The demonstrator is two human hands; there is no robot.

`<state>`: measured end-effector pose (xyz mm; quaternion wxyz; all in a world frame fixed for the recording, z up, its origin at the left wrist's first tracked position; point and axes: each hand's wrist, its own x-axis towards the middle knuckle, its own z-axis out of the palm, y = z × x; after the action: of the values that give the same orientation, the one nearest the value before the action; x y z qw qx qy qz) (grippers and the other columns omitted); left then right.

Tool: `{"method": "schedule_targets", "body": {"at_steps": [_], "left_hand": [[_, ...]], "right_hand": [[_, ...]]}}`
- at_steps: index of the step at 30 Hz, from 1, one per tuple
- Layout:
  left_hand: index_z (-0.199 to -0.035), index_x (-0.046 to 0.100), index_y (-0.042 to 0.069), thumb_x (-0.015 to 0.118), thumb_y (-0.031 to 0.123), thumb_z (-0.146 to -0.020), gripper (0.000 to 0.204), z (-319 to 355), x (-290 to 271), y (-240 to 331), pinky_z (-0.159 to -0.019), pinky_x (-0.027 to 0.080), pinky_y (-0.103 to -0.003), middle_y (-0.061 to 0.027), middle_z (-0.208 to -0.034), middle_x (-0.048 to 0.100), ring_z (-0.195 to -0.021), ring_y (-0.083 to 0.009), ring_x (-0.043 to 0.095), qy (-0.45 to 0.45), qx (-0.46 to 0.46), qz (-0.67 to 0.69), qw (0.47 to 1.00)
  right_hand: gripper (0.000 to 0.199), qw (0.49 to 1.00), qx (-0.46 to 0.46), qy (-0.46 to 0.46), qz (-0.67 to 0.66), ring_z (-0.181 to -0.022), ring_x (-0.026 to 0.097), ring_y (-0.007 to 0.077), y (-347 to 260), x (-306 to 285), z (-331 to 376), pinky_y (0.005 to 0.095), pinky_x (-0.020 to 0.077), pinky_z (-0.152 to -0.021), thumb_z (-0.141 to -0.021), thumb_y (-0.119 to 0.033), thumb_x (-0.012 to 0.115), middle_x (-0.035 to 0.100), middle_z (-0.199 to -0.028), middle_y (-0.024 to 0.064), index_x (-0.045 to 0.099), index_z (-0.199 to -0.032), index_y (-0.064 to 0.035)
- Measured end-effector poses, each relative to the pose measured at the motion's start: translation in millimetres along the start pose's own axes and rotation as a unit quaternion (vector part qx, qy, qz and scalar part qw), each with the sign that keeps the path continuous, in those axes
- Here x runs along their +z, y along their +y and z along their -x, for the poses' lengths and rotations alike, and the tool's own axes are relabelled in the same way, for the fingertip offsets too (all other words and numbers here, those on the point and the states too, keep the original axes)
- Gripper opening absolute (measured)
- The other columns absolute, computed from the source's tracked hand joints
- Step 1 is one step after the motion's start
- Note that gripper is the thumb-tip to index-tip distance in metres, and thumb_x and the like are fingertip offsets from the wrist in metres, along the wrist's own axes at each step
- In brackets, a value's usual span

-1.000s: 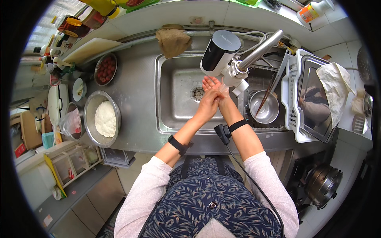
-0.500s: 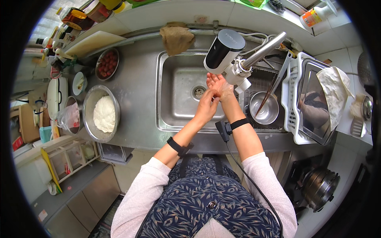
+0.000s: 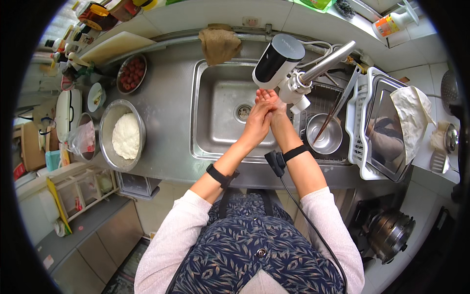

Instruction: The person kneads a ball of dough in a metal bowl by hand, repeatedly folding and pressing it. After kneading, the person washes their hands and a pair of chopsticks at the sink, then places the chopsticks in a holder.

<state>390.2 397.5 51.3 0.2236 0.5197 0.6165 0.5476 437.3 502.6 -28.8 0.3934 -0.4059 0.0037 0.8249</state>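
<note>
1. Your left hand and right hand are together over the sink, just below the faucet; the left lies across the right, palm pressed to it, fingers closed around nothing but the other hand.
2. Your right hand is flat with fingers extended, holding no object; its fingers point away from you toward the back wall, and its long axis runs near to far.
3. The faucet's long axis runs diagonally, from the upper right at the wall down to the lower left; its white outlet end sits just beside your right hand; a black-and-white cylindrical unit is mounted at its left, tilted on the same diagonal.
4. Whether water is running cannot be told.
5. Each forearm carries a black wristband; a black cable hangs from the right one.
6. To the right of the sink, a small steel pot sits in a wire rack with a long utensil leaning in it; further right stands a white drainer tray with a cloth over it.
7. On the bench to the left, a steel bowl holds white dough; a smaller bowl of red fruit stands behind it.
8. A brown rag drapes over the back edge of the sink.
</note>
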Motion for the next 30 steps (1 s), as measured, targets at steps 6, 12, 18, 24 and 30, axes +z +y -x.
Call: {"method": "schedule_targets", "body": {"at_steps": [6,12,18,24,30], "left_hand": [[-0.087,0.058,0.0,0.061,-0.005,-0.077,0.011,6.1,-5.7,5.1,-0.081,0.044,-0.037,-0.0126,-0.094,0.06,-0.091,-0.0289,0.057,-0.045,0.038,-0.004,0.998],[-0.094,0.059,0.0,0.06,-0.003,-0.08,0.014,0.9,-11.5,-4.9,-0.076,0.046,-0.035,-0.0115,-0.09,0.06,-0.086,-0.0266,0.057,-0.049,0.017,0.005,0.999],[-0.099,0.06,0.0,0.059,-0.003,-0.081,0.018,0.7,-8.7,-3.6,-0.077,0.047,-0.033,-0.0113,-0.101,0.058,-0.092,-0.0243,0.057,0.019,-0.033,0.081,0.996],[-0.103,0.059,0.0,0.058,-0.003,-0.082,0.021,-1.8,-6.0,-5.2,-0.076,0.048,-0.03,-0.012,-0.107,0.057,-0.096,-0.0244,0.057,-0.018,0.057,0.042,0.997],[-0.105,0.058,0.002,0.058,-0.001,-0.084,0.021,-9.9,-0.1,-20.3,-0.076,0.048,-0.03,-0.01,-0.113,0.055,-0.098,-0.0219,0.057,0.01,-0.046,0.042,0.998]], "right_hand": [[0.05,0.999,0.02,0.045,0.004,-0.089,0.058,0.0285,-5.2,-5.9,3.0,0.0419,0.0506,-0.074,-0.087,-0.049,0.046,0.057,-0.101,0.0117,0.049,-0.106,-0.0031],[0.05,0.998,0.037,-0.012,0.045,-0.085,0.059,0.027,-3.5,-0.2,3.6,0.0406,0.0512,-0.072,-0.093,-0.049,0.037,0.059,-0.099,0.012,0.05,-0.104,-0.0026],[0.056,0.945,-0.006,-0.037,0.325,-0.078,0.059,0.0182,1.2,-0.2,9.7,0.0334,0.0501,-0.063,-0.093,-0.057,0.036,0.061,-0.088,0.0083,0.055,-0.099,-0.0043],[0.053,0.87,-0.136,-0.04,0.472,-0.07,0.056,0.0153,-0.7,-8.8,3.1,0.0283,0.0475,-0.06,-0.093,-0.055,0.04,0.059,-0.082,0.0069,0.055,-0.098,-0.0045],[0.044,0.849,-0.198,-0.115,0.476,-0.068,0.052,0.0118,-4.4,-15.6,-2.0,0.0266,0.0454,-0.064,-0.098,-0.044,0.039,0.055,-0.077,0.0045,0.055,-0.092,-0.0037]]}}
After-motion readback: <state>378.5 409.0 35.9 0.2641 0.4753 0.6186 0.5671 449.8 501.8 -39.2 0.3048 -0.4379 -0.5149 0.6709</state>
